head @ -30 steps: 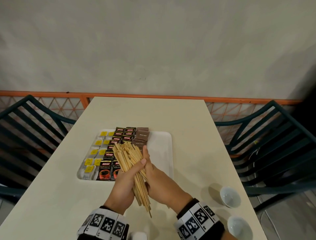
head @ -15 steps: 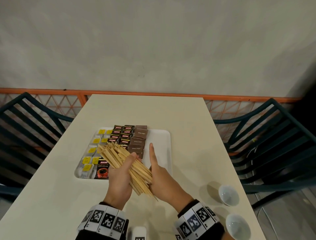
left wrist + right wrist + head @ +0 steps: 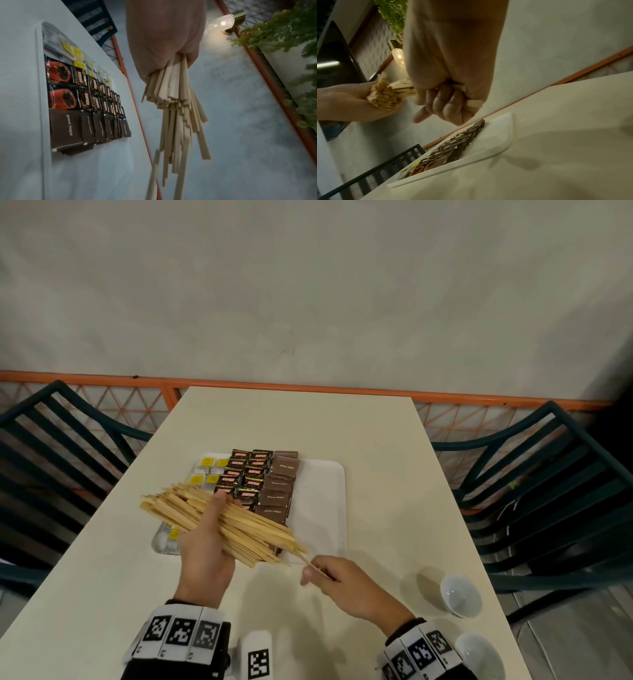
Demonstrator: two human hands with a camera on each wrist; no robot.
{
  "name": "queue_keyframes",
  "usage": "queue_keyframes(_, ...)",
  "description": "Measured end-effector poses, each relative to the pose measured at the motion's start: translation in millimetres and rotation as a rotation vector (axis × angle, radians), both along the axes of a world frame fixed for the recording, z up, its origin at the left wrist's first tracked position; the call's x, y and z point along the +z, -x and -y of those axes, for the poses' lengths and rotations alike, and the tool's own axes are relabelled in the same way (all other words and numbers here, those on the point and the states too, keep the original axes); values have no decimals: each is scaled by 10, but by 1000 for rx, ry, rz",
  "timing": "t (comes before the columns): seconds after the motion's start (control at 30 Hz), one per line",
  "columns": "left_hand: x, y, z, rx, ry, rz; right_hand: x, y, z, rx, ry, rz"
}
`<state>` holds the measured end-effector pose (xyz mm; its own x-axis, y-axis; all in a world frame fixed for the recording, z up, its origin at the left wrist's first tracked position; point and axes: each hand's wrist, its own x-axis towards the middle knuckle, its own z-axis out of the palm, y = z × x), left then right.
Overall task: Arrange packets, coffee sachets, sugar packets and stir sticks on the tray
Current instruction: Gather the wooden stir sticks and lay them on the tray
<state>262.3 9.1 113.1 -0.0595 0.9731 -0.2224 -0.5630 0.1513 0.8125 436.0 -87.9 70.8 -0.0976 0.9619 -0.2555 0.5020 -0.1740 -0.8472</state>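
1. The left hand (image 3: 205, 546) has its grip clamped round a thick bundle of wooden stir sticks (image 3: 219, 520), fingers curled over the top, thumb side underneath
2. The bundle lies nearly level, slanting from upper left to lower right above the near left part of the tray (image 3: 322, 501); its ends are uneven and fan out on both sides of the hand
3. The right hand (image 3: 346, 587) has its grip closed in a pinch on a single stick (image 3: 313, 566); in the right wrist view the fingers (image 3: 447, 102) curl into the palm with the stick end showing beside them
4. The right hand is just off the near right corner of the tray, above the tabletop (image 3: 376, 440), close to the lower end of the bundle
5. The white tray holds three groups side by side: packets with yellow labels (image 3: 207, 462) at left, black coffee sachets (image 3: 251, 470) in the middle, brown sugar packets (image 3: 282, 484) right of them; the tray's right part is bare
6. Two small white bowls (image 3: 460, 594) stand on the tabletop at the near right edge, well apart from the tray
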Motion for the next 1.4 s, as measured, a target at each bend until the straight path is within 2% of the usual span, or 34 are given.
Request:
queue_keyframes(0.1,-19,120,-36,41,35,13,-25,-157,87,-25,61,-34)
queue_keyframes(0.17,-42,198,-60,37,41,0,-28,-264,121,-142,73,-97)
queue_keyframes(0.27,-80,198,-43,-66,28,-58,74,-293,59,-340,65,-310)
queue_keyframes(0.33,-104,98,24,-168,42,-105,214,-218,-38,-359,41,-400)
queue_keyframes(0.43,-162,-88,150,-280,58,-169,399,-24,-171,-250,-1,-363)
queue_keyframes(0.57,-189,-240,257,-352,-2,-216,421,195,-251,-148,-88,-248)
queue_keyframes(0.8,-252,-211,262,-339,29,-256,227,288,-155,-216,-226,-215)
queue_keyframes(0.97,-255,-211,229,-357,64,-216,171,272,-170,-306,-285,-230)
queue_keyframes(1.07,-240,-253,239,-316,38,-212,152,263,-172,-336,-305,-227)
queue_keyframes(1.2,-209,-306,223,-162,-33,-283,135,217,-173,-321,-270,-186)
queue_keyframes(1.27,-150,-330,203,-104,-93,-331,87,164,-203,-486,-138,-312)
queue_keyframes(1.33,-73,-370,197,-78,-159,-364,-19,100,-259,-701,93,-580)
queue_keyframes(1.4,-6,-425,199,-59,-208,-382,-96,73,-299,-797,320,-845)
